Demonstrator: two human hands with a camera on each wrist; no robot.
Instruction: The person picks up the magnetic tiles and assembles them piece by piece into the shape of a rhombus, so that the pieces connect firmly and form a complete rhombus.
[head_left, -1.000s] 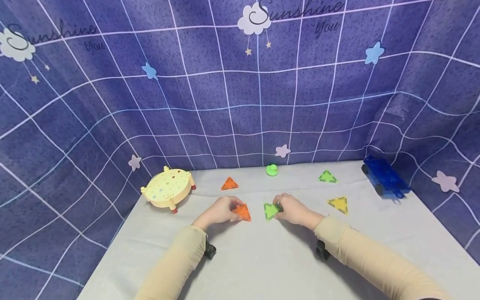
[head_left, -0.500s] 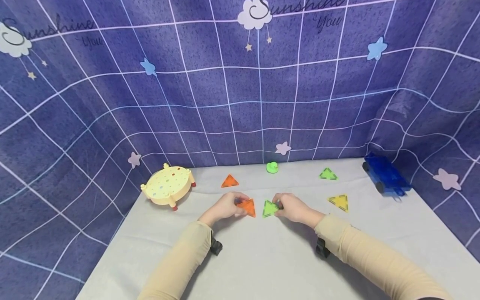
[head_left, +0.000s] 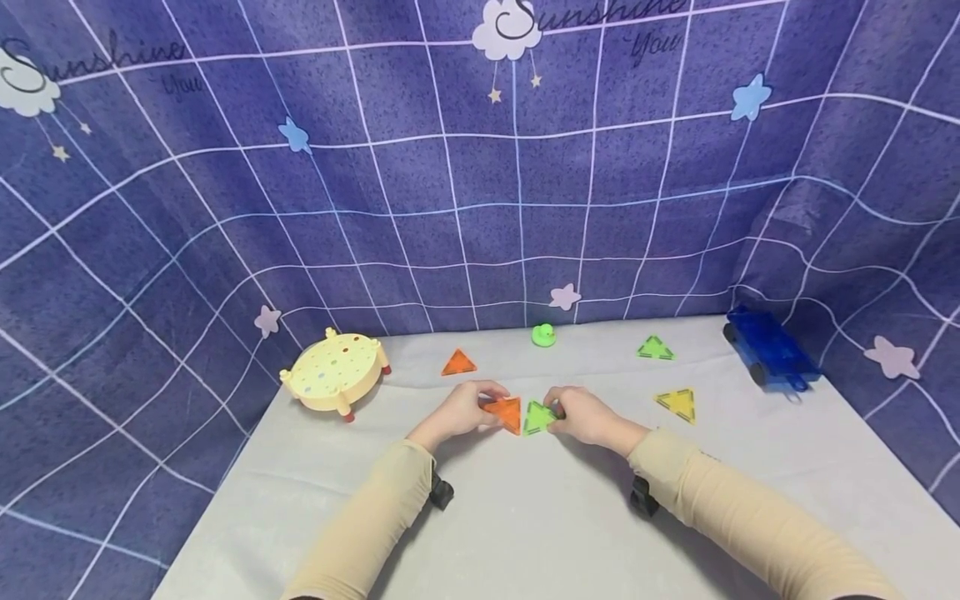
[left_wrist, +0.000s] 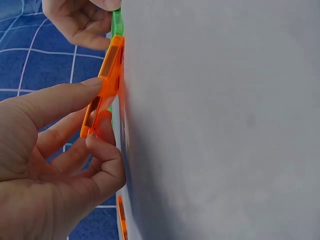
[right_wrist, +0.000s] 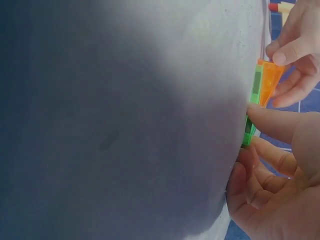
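Observation:
My left hand (head_left: 467,408) pinches an orange triangular magnetic tile (head_left: 508,414) between thumb and fingers. In the left wrist view this orange tile (left_wrist: 107,80) is tilted, its outer end raised off the table. Opposite, my right hand (head_left: 585,415) holds a green triangular magnetic tile (head_left: 537,417) by its corner. Seen from the right wrist, the green tile (right_wrist: 254,102) lies low along the table, its far end right at the orange tile (right_wrist: 270,80). In the head view the two tiles' straight edges face each other with a very narrow gap.
Behind the hands lie another orange triangle (head_left: 458,362), a small green duck (head_left: 543,335) and another green triangle (head_left: 656,348). A yellow triangle (head_left: 678,404) is right of my right hand. A yellow spotted toy (head_left: 335,373) with stubby legs stands left, a blue toy car (head_left: 771,348) right.
My left hand has moved right and slightly away from me with its orange tile, narrowing the gap to the green one. The right hand and its tile have hardly moved.

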